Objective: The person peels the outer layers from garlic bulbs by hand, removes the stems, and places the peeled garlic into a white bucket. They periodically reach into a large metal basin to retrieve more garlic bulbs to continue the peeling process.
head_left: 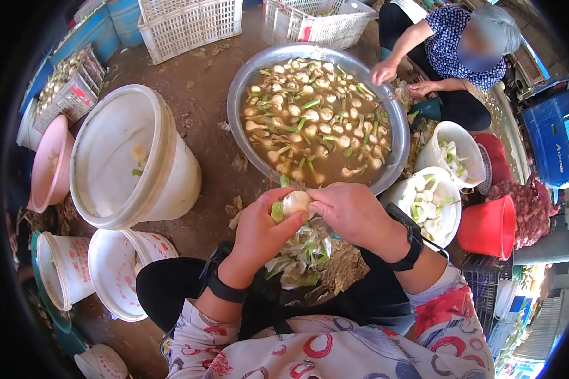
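Note:
Between my hands, just in front of the big metal basin (236, 104), is a garlic bulb (295, 203) with a cut green stem. My left hand (264, 218) is closed around its left side, thumb pressed along the bottom. From the right, my right hand (351, 211) pinches the bulb's edge; whether it grips a strip of skin there I cannot make out. Many more garlic bulbs (310, 114) with green stems float in brown water in the basin. Below my hands lies a heap of peeled skins and stem scraps (300, 256).
A white bucket of peeled garlic (452, 205) and a similar bucket (480, 170) stand right, by a red bucket (490, 227). A large white tub (177, 183) stands left, near smaller buckets (79, 278). Another person (446, 44) sits across, hands at the basin's rim. Crates (193, 28) stand behind.

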Tool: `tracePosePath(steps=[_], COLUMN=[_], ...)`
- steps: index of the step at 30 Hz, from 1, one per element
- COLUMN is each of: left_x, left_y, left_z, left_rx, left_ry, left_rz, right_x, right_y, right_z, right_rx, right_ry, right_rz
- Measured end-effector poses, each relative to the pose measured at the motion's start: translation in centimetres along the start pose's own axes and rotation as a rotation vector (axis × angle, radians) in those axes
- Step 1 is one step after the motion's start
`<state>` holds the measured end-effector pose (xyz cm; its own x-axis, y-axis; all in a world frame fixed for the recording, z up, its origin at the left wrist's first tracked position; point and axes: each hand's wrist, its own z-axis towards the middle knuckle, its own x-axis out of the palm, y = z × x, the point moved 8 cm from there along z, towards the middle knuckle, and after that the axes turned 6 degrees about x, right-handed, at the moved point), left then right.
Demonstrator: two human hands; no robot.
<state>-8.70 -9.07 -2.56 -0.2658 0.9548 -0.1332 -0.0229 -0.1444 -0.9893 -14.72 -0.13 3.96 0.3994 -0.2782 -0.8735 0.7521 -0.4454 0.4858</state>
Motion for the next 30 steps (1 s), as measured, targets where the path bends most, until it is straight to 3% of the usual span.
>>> tracePosePath(steps=[3, 6, 7, 8, 9, 10, 12, 14, 16, 17, 19, 20, 22, 24, 25, 27, 30], left_x=[0.4, 0.7, 0.9, 0.8, 1.2, 1.6, 1.3, 0.9, 0.2, -0.3, -0.7, -0.9, -1.1, -1.1, -1.3, -1.6, -1.7], left_y=[0.3, 0.8, 0.7, 0.5, 0.2, -0.2, -0.6, -1.0, -0.6, -0.6, -0.9, -0.9, -1.3, -1.7, -1.1, -0.3, 1.0], left_z=[-0.1, -0.2, 0.0, 0.1, 0.1, -0.2, -0.7, -0.7, -0.8, -0.6, -0.7, -0.6, -0.3, -0.2, -0.1, -0.1, 0.1], left_rx=[-0.033, -0.044, -0.031, -0.028, -0.052, -0.079, -0.077, -0.108, -0.066, -0.021, -0.038, -0.049, 0.020, 0.083, -0.007, -0.099, -0.160], left_ry=[0.004, 0.048, 0.084, 0.090, 0.136, 0.183, 0.253, 0.340, 0.265, 0.214, 0.218, 0.219, 0.210, 0.200, 0.112, 0.027, 0.023], left_rz=[0.032, 0.009, -0.020, -0.015, -0.265, -0.515, -0.655, -0.848, -0.808, -0.765, -0.608, -0.460, -0.427, -0.396, -0.458, -0.515, -0.190], right_x=[1.2, 1.1, 0.8, -0.2, -1.0, -0.7, 2.4, 1.2, -0.2, 0.3, -3.0, -3.1, 0.3, 0.0, 0.2, 0.3, 1.1], right_y=[-0.3, -0.1, -0.5, -2.2, -4.2, -7.1, -13.4, -11.1, -7.5, -6.6, -0.6, -0.5, -0.7, 0.1, 0.2, -0.3, -0.9], right_z=[-0.7, -0.8, -0.6, -0.3, -0.1, 0.0, 0.3, 0.9, 1.2, 1.5, 1.3, 1.0, 1.3, 0.9, 0.7, 0.9, 1.1], right_rx=[0.105, 0.045, 0.050, 0.186, 0.321, 0.327, 0.261, 0.330, 0.459, 0.459, -0.202, -0.199, -0.141, -0.155, -0.168, -0.118, 0.000], right_ry=[0.061, 0.023, 0.016, -0.054, -0.120, -0.125, 0.148, 0.142, 0.077, 0.074, -0.413, -0.414, 0.083, 0.109, 0.135, 0.098, 0.103], right_rz=[-0.188, -0.281, -0.277, -0.097, 0.086, 0.092, -0.403, -0.234, 0.090, 0.098, 0.034, 0.034, 0.098, -0.015, -0.131, -0.027, 0.005])
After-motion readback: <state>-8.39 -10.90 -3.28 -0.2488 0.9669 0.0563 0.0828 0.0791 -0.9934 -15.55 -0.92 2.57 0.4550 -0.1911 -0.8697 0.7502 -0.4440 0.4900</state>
